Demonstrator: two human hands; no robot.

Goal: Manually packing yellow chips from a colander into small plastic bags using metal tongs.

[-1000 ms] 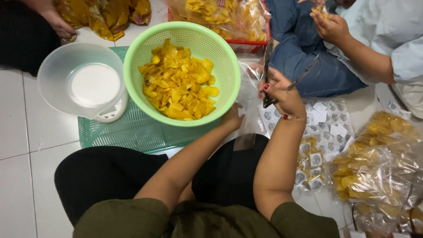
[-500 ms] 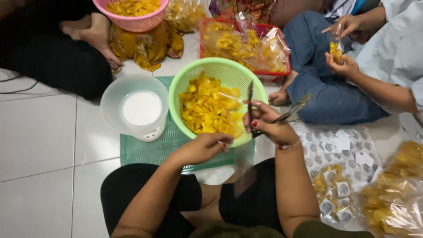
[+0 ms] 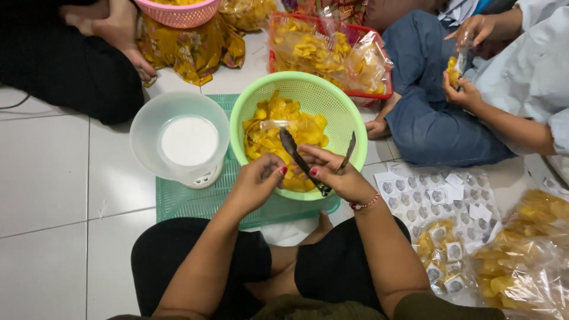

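Note:
A light green perforated basket [image 3: 332,101] holds yellow chips [image 3: 267,127] and rests on a green mesh mat [image 3: 189,201]. My right hand [image 3: 335,178] grips metal tongs [image 3: 302,160], whose arms spread open over the chips. My left hand [image 3: 255,184] sits at the basket's near rim, fingers curled; a thin clear bag [image 3: 274,124] seems to lie by its fingertips, and I cannot tell whether it is held.
A clear bowl on a white kitchen scale [image 3: 181,142] stands left of the basket. A red tray of bagged chips [image 3: 332,50] lies behind, a pink basket [image 3: 178,12] further back. Another person's hands [image 3: 465,92] fill a bag at right. Filled bags [image 3: 527,261] and small sachets [image 3: 450,252] lie at right.
My view has shifted so the basket sits more central. My right hand has brought the tongs down over the chips, and my left hand has come up to the basket's near rim.

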